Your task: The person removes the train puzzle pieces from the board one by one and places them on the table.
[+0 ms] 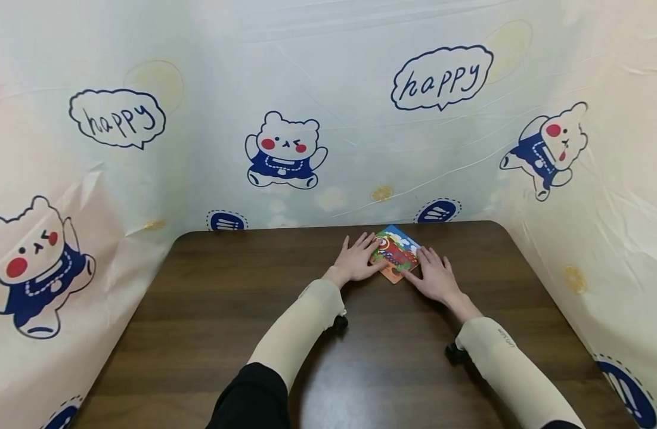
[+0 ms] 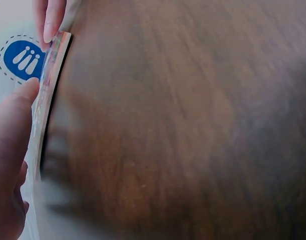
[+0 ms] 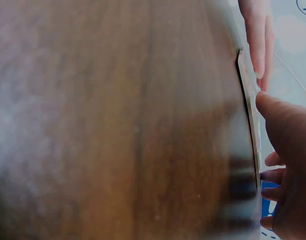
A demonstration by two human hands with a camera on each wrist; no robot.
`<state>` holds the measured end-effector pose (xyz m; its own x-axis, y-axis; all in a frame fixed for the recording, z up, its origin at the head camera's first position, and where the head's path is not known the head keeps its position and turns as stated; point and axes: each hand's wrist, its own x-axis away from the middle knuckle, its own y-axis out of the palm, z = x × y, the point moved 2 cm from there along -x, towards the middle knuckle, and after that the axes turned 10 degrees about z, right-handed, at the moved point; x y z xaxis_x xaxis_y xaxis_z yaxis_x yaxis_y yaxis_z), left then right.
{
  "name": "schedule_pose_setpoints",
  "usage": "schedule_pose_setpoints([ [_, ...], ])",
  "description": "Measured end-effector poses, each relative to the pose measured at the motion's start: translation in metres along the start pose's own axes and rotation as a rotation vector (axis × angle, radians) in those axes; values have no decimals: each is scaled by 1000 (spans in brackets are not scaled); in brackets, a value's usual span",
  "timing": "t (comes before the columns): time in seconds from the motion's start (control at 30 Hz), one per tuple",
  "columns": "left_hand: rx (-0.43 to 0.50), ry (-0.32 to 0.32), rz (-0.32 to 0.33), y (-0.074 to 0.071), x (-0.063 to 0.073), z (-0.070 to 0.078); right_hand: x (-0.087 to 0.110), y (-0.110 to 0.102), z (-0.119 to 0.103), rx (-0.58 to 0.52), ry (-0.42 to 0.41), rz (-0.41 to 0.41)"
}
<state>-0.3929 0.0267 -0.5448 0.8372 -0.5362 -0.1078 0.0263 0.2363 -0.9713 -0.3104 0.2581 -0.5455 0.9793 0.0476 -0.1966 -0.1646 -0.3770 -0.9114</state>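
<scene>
Lying flat by the far edge of the table (image 1: 200,333), turned so one corner points toward the person, is a bright board (image 1: 397,251). From where I stand I can make out blue with white cloud shapes at its far end, red and green across the middle, and orange at the near corner. It is thin, and the wrist views catch it almost edge-on, with a pale rim and a dark line of shadow beneath.

The two hands sit apart, with the board between them. The left hand (image 1: 355,260) touches it from the left, fingers spread and fairly straight, thumb toward the near corner. The right hand (image 1: 437,277) touches the opposite side, its fingers stretched out too, thumb angled in toward the same corner. Neither is curled round it.

Both forearms wear cream sleeves (image 1: 301,330), with black cloth (image 1: 253,399) above the left one. Behind the table hangs a pale sheet (image 1: 350,71) printed with winking bears (image 1: 283,167) and "happy" bubbles (image 1: 442,78). A soft glare lies on the brown wood nearest the person.
</scene>
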Motion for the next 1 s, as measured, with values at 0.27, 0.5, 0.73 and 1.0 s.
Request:
schedule_pose_setpoints([
  [0.27, -26, -4, -2, 5, 5, -7, 0, 3, -4, 5, -11, 3],
  [0.5, -24, -17, -35, 8, 7, -15, -1, 4, -8, 9, -20, -11],
  [0.73, -76, -5, -22, 1, 22, -15, 1, 6, -11, 18, -36, 7],
  [1.0, -86, -18, -6, -1, 35, -18, 0, 9, -13, -2, -46, -3],
])
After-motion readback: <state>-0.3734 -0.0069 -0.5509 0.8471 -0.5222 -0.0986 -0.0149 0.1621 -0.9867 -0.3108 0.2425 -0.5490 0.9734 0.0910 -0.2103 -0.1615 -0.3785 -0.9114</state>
